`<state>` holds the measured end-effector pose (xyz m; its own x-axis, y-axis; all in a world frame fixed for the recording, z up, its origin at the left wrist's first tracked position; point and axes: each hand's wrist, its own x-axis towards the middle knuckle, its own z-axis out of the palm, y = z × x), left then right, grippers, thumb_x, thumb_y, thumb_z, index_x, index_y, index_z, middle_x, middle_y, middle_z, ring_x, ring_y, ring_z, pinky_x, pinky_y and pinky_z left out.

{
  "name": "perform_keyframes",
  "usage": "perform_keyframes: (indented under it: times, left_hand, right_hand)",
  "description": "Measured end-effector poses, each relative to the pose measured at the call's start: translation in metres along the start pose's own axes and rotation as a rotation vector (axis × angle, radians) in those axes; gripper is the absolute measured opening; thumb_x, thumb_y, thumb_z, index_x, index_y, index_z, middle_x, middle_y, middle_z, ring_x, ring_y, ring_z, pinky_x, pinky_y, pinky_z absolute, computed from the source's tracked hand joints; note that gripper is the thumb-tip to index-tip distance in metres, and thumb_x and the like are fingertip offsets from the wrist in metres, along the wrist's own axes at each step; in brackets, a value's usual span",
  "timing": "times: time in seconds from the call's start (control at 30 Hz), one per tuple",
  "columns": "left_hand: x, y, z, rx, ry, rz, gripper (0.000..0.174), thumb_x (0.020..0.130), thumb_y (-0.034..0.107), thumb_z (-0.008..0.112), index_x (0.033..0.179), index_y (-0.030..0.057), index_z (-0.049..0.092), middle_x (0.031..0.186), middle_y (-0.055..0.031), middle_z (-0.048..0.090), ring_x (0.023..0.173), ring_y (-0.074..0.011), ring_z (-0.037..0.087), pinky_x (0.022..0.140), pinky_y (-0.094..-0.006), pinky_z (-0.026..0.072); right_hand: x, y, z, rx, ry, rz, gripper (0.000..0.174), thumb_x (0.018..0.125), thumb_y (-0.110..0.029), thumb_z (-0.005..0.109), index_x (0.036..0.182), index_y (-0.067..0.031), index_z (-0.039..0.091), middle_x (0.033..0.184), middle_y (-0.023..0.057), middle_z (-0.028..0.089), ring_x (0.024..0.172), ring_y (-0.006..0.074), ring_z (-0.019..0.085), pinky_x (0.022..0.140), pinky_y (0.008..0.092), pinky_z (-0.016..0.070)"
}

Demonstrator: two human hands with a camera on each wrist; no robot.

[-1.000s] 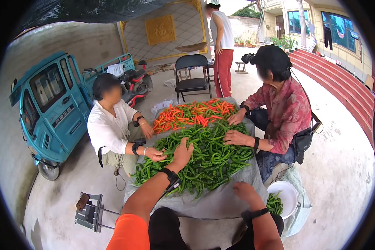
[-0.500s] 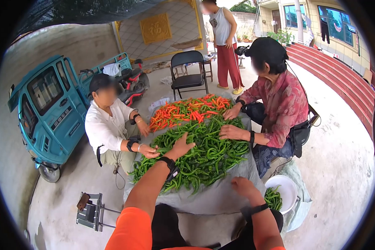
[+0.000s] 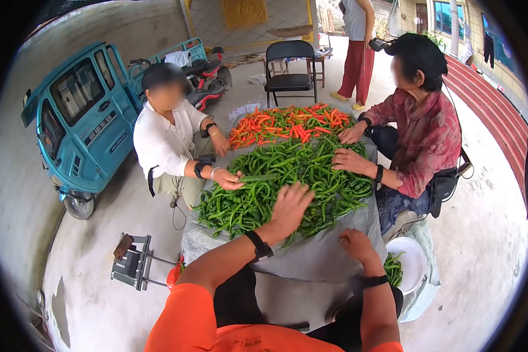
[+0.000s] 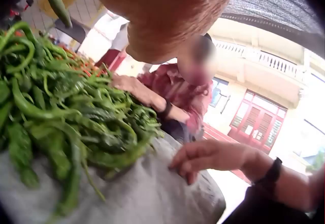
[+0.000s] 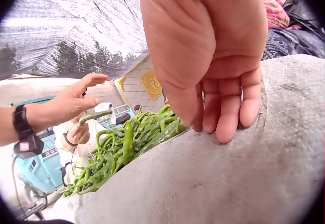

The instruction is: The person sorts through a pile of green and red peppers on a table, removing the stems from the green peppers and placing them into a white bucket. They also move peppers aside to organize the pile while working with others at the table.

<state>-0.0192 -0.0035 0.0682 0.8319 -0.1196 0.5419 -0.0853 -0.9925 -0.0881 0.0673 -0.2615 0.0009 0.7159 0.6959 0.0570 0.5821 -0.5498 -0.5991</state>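
Note:
Long green chili peppers [image 3: 252, 205] lie heaped over the near and middle part of a table covered with a grey sheet [image 3: 317, 261]. My left hand [image 3: 291, 206] hovers above the near side of this heap, fingers spread and holding nothing. By the near right corner of the sheet is my right hand [image 3: 359, 244]; in the right wrist view its fingers [image 5: 228, 107] hang loosely bent with nothing in them. Across from my left hand, the person in white holds out one green chili pepper [image 3: 258, 178].
Red and orange chili peppers [image 3: 290, 123] are piled at the far end. A person in a red patterned shirt [image 3: 419, 141] sits at the right, both hands at the heap. A white bucket [image 3: 413, 264] with green peppers stands at lower right, a small folding stool [image 3: 132, 262] at lower left.
My left hand has drawn back from near the hand of the person in white, toward me and right. The right hand stays by the sheet's near edge. The head view has tilted down.

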Motion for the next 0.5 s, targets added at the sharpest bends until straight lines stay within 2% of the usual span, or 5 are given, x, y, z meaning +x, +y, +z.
perform_keyframes:
  times: [0.17, 0.27, 0.4, 0.47, 0.5]
  left_hand:
    - [-0.017, -0.099, -0.004, 0.580, -0.051, -0.282, 0.044, 0.077, 0.009, 0.058, 0.120, 0.0071, 0.052, 0.121, -0.0097, 0.052, 0.120, -0.0303, 0.043, 0.102, -0.0506, 0.0259]
    - [-0.029, -0.132, -0.017, 0.414, -0.445, -0.342, 0.033, 0.078, 0.011, 0.060, 0.111, 0.0081, 0.058, 0.108, -0.0081, 0.060, 0.107, -0.0264, 0.051, 0.101, -0.0469, 0.0278]
    - [-0.042, -0.122, -0.028, 0.209, 0.003, -0.211, 0.019, 0.080, 0.014, 0.063, 0.097, 0.0081, 0.059, 0.088, -0.0084, 0.064, 0.092, -0.0252, 0.057, 0.094, -0.0392, 0.0347]
    - [-0.035, -0.086, -0.048, 0.067, 0.070, -0.199, 0.016, 0.081, 0.017, 0.062, 0.093, 0.0073, 0.058, 0.083, -0.0107, 0.063, 0.084, -0.0282, 0.058, 0.086, -0.0384, 0.0408]
    - [-0.037, -0.071, -0.045, -0.056, -0.030, -0.286, 0.025, 0.083, 0.022, 0.063, 0.101, 0.0045, 0.057, 0.075, -0.0173, 0.060, 0.075, -0.0351, 0.059, 0.071, -0.0433, 0.0464]
  right_hand:
    - [0.001, -0.003, -0.002, -0.014, 0.002, 0.002, 0.018, 0.082, -0.020, 0.057, 0.095, -0.0106, 0.063, 0.096, 0.0137, 0.063, 0.094, 0.0338, 0.059, 0.080, 0.0440, 0.0470]
    - [0.002, -0.006, -0.002, -0.001, 0.056, -0.032, 0.019, 0.079, -0.017, 0.058, 0.093, -0.0062, 0.064, 0.090, 0.0175, 0.064, 0.087, 0.0362, 0.060, 0.077, 0.0423, 0.0474]
    - [0.008, -0.011, 0.001, -0.006, 0.112, -0.070, 0.016, 0.080, -0.014, 0.058, 0.092, -0.0060, 0.064, 0.090, 0.0168, 0.064, 0.085, 0.0347, 0.061, 0.075, 0.0398, 0.0484]
    - [0.016, -0.014, 0.007, 0.025, 0.229, -0.175, 0.014, 0.082, -0.015, 0.058, 0.092, -0.0068, 0.065, 0.088, 0.0132, 0.065, 0.081, 0.0293, 0.063, 0.073, 0.0365, 0.0496]
    - [0.017, -0.021, 0.006, 0.204, 0.156, -0.096, 0.015, 0.084, -0.018, 0.058, 0.093, -0.0075, 0.064, 0.087, 0.0101, 0.064, 0.081, 0.0251, 0.062, 0.073, 0.0343, 0.0492]
